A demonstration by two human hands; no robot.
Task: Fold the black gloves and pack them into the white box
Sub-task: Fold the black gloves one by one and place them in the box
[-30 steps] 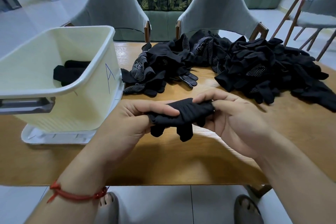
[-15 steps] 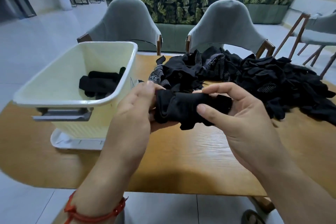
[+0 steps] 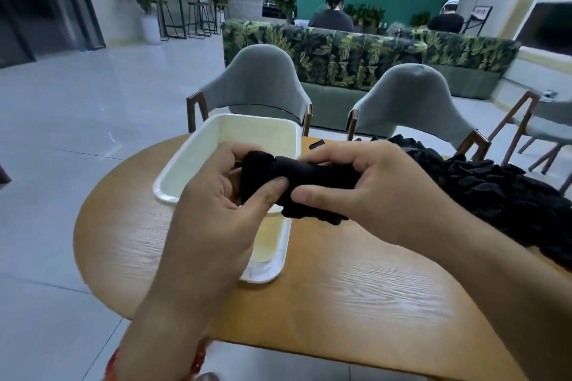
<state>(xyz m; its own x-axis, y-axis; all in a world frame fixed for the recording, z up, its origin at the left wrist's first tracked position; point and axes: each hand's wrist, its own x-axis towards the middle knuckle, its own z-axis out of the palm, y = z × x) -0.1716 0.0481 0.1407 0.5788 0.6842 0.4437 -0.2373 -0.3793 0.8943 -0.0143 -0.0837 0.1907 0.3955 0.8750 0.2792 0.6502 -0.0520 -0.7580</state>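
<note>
A rolled bundle of black gloves (image 3: 312,178) is held between both hands, raised above the near rim of the white box (image 3: 198,145). My left hand (image 3: 223,204) grips its left end, thumb across the front. My right hand (image 3: 371,192) grips the right end with curled fingers and thumb. The box stands on a white lid (image 3: 269,263) on the wooden table (image 3: 340,294). My hands hide most of the box's inside. A heap of loose black gloves (image 3: 495,195) lies to the right on the table.
Two grey chairs (image 3: 257,80) (image 3: 411,99) stand behind the table, another chair (image 3: 544,130) at far right. A leaf-patterned sofa (image 3: 356,49) runs behind them, with two seated people beyond it. Tiled floor lies left of the table's rounded edge.
The view has tilted up and swung left. Both hands carried the glove bundle left, over the box's near rim, and it looks more tightly rolled.
</note>
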